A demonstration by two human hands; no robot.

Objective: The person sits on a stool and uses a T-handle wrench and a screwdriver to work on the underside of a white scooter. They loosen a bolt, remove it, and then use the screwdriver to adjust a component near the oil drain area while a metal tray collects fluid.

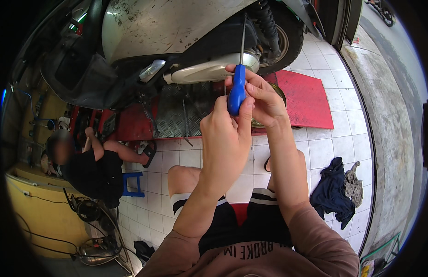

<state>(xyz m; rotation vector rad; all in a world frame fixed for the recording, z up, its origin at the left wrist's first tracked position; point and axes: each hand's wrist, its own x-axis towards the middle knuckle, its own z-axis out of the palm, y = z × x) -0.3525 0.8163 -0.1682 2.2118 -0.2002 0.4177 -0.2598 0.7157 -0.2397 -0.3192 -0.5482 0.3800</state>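
Both hands clamp the blue-handled screwdriver (237, 90): left hand (225, 138) low, right hand (264, 99) steadying. Its shaft rises toward the scooter (177, 27), likely to reach a fastener.

A white tiled floor (334, 120) carries a red metal ramp (306, 99), a yellow cabinet (47, 217) and a small blue stool (132, 183).

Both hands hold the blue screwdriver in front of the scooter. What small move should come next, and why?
Probably steady the screwdriver and seat its tip before turning. The left hand wraps the blue handle, the right hand pinches its top, and the thin shaft rises toward the scooter, where the tip cannot be seen clearly.
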